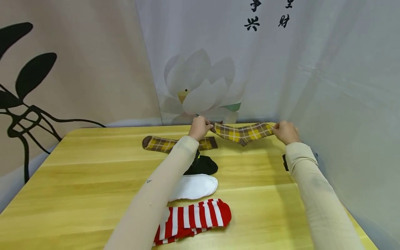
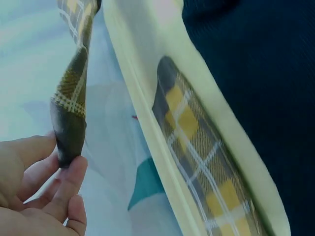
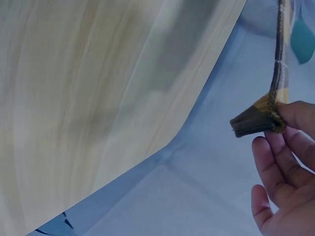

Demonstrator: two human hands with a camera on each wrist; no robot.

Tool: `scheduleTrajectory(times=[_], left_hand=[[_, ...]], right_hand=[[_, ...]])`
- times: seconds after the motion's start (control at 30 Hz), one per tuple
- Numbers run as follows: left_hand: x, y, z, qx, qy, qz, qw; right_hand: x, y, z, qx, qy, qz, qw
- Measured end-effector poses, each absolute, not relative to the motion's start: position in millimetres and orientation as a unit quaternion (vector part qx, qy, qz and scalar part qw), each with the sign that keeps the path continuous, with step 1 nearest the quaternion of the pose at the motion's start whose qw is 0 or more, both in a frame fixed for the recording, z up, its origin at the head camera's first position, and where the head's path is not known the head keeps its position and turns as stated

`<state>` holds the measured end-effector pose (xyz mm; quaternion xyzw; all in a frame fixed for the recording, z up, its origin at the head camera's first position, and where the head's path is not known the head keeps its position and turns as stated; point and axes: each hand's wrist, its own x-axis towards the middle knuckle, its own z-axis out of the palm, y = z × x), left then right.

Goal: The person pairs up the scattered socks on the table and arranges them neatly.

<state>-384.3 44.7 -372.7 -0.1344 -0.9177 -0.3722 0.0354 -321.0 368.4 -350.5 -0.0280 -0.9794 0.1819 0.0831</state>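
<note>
A yellow-and-brown plaid sock [image 1: 242, 133] is stretched above the far edge of the table between both hands. My left hand [image 1: 199, 128] pinches its dark brown toe end, seen close up in the left wrist view with the fingertips [image 2: 74, 169] on it. At the other end, my right hand [image 1: 285, 132] grips the sock near its brown cuff [image 3: 253, 120] between thumb and fingers. A matching plaid sock [image 1: 157, 144] lies flat on the table to the left, partly covered by the left forearm.
Nearer on the wooden table [image 1: 93, 180] lie black socks [image 1: 204, 165], white socks [image 1: 200, 186] and red-and-white striped socks [image 1: 200, 217], all partly hidden by the left sleeve. A printed curtain [image 1: 200, 45] stands behind the table and along its right side.
</note>
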Motion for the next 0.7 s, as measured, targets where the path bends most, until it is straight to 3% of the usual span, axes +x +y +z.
scheduleTrajectory(times=[0.3,0.7], left_hand=[[-378.8,5.0,-361.3,-0.112,-0.915,-0.385,0.052],[-371.6,-62.6,-354.7,-0.081,-0.909,-0.405,0.064]], right_hand=[[-320.6,338.0,-342.9,0.012,-0.980,0.165,0.113],[-325.7,279.3,-342.8,0.105,-0.961,0.163,0.200]])
